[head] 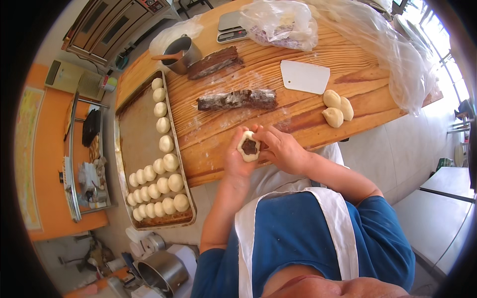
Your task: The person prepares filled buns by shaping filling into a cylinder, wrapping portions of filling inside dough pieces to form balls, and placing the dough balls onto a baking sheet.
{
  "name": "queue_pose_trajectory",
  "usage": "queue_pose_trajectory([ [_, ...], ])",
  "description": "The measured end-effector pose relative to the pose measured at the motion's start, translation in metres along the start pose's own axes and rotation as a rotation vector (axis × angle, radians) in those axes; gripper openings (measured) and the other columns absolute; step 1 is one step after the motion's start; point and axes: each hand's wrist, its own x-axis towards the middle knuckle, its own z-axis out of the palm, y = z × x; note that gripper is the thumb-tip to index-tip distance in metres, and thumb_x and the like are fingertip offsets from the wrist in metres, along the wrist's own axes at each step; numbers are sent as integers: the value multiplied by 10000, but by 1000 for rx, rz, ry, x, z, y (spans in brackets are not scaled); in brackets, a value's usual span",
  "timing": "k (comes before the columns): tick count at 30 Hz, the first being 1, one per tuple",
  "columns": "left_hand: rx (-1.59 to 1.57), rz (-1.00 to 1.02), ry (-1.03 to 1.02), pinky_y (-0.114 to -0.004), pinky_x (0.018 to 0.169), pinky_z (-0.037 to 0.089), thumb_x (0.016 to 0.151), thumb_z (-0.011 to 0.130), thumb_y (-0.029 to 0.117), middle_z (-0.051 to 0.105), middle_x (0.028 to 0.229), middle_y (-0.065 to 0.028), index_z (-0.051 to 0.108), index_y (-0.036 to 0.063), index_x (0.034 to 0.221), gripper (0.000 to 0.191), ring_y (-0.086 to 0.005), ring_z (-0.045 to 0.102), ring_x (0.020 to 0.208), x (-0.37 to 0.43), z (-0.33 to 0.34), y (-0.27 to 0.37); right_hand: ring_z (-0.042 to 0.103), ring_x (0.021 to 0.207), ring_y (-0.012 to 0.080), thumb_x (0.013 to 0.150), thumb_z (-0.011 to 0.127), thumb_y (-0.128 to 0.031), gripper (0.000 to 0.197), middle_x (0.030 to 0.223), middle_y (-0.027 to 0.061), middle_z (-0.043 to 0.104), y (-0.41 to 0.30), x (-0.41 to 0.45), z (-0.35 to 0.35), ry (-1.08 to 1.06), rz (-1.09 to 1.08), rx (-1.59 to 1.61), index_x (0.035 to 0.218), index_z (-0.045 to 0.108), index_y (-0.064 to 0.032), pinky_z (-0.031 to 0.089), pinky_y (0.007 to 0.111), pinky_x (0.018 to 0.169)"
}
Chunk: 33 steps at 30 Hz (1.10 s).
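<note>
My left hand [238, 156] cups a piece of pale dough [245, 152] with dark brown filling [249, 146] showing in its middle. The fingers of my right hand [285, 149] pinch the dough's edge from the right side. Beyond my hands lies a floured log of dark filling [236, 100], with a second dark slab [214, 62] farther back. Several pieces of plain dough [332, 117] sit together to the right. On the left, a metal baking tray [117, 149] holds rows of round dough balls [163, 125].
A white plastic scraper [305, 77], a metal pot [181, 56] with a wooden-handled tool, a digital scale [231, 35] and a plastic bag [279, 24] are on the wooden table [354, 87]. Clear plastic sheeting [406, 70] drapes over its right end.
</note>
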Motion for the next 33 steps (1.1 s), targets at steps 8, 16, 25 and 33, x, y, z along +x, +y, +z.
queue_pose_trajectory([
  [8,199,-6,37,-242,538,453,845,535,204,577,807,-34,532,82,842,122,-129,562,695,-2,1,-7,549,648,285,671,606,-5,158,768,99,510,-18,8,-3,178,2,-109,813,541,-34,462,356,555],
  [16,140,47,93,-281,554,454,883,452,371,550,758,-49,518,76,801,313,-150,545,673,-3,14,-7,544,675,276,661,581,-41,163,783,92,501,-10,-5,7,-12,-245,-157,813,522,-36,463,354,563],
  [25,343,82,46,-265,595,443,909,382,382,543,745,-58,510,64,782,366,-151,534,685,-7,13,-9,554,682,286,614,589,-7,242,829,98,542,-17,4,-5,-30,-2,-131,850,541,-30,466,349,569],
  [33,279,51,103,-283,631,454,920,259,448,563,774,-77,526,45,830,492,-160,543,713,-3,8,-9,559,670,290,645,594,-15,169,769,102,524,-19,0,-2,-37,-262,-209,806,554,-46,466,341,534],
])
